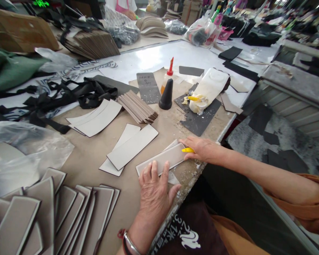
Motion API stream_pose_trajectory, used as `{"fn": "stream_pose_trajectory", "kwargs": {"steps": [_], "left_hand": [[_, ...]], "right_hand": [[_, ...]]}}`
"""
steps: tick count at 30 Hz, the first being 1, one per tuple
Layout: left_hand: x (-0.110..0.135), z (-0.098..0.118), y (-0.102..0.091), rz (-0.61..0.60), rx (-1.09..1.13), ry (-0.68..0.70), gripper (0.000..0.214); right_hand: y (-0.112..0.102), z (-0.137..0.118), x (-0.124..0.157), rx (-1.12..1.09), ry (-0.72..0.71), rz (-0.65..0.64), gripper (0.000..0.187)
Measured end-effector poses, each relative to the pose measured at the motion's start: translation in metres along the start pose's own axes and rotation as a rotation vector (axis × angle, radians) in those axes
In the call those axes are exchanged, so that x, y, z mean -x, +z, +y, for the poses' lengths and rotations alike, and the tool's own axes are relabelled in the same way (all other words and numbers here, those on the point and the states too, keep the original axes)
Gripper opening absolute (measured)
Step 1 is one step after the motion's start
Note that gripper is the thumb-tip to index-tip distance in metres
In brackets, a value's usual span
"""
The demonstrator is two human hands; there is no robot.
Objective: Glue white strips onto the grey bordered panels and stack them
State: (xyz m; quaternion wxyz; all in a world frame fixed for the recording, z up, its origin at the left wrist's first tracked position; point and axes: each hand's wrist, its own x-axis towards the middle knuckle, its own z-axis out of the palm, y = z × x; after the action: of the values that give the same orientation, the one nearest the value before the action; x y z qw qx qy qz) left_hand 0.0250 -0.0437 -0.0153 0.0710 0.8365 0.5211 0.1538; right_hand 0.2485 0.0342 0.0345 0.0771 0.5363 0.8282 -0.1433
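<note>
A pale grey-beige panel (164,156) with a light border lies near the table's front edge. My left hand (155,187) rests on its near left end, fingers stretched out and pressing down on the surface. At its right end is my right hand (202,148), fingers bent along the far edge and thumb below. A small yellow pointed piece (187,150) sticks out between that thumb and the fingers; its other end is hidden in the hand. Part of another pale piece (172,144) shows beneath the panel. Just beyond lie two crossed pale panels (133,147).
Bordered panels (77,212) are heaped at the left front. Farther back are a stack of strips (136,106), a black cone (166,95), a red-tipped bottle (168,76) and a glue-smeared white bottle (210,86) on a dark sheet. Black straps (69,94) lie left.
</note>
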Motion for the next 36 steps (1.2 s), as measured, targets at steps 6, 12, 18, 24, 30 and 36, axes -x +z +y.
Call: {"fn": "stream_pose_trajectory", "kwargs": {"steps": [6,12,18,24,30,36], "left_hand": [[-0.001,0.001,0.0,0.016,-0.004,0.012,0.058],[0.0,-0.002,0.002,0.033,0.029,0.011,0.057],[0.002,-0.008,0.004,0.089,0.047,0.041,0.056],[-0.002,-0.02,-0.001,0.226,0.211,0.059,0.053],[-0.015,-0.038,-0.033,0.285,0.464,-0.128,0.061],[-0.035,-0.026,-0.061,-0.136,1.167,-0.309,0.057]], "right_hand": [[0.0,-0.002,0.001,-0.411,0.294,-0.019,0.019],[-0.005,-0.006,-0.001,-1.093,0.493,-0.171,0.029],[-0.006,-0.011,0.001,-1.583,0.511,-0.343,0.051],[-0.016,-0.024,0.003,-1.492,0.497,-0.2,0.045],[-0.052,-0.035,0.002,-1.234,0.312,-0.124,0.037],[-0.082,-0.049,-0.012,-1.08,0.045,-0.233,0.028]]}}
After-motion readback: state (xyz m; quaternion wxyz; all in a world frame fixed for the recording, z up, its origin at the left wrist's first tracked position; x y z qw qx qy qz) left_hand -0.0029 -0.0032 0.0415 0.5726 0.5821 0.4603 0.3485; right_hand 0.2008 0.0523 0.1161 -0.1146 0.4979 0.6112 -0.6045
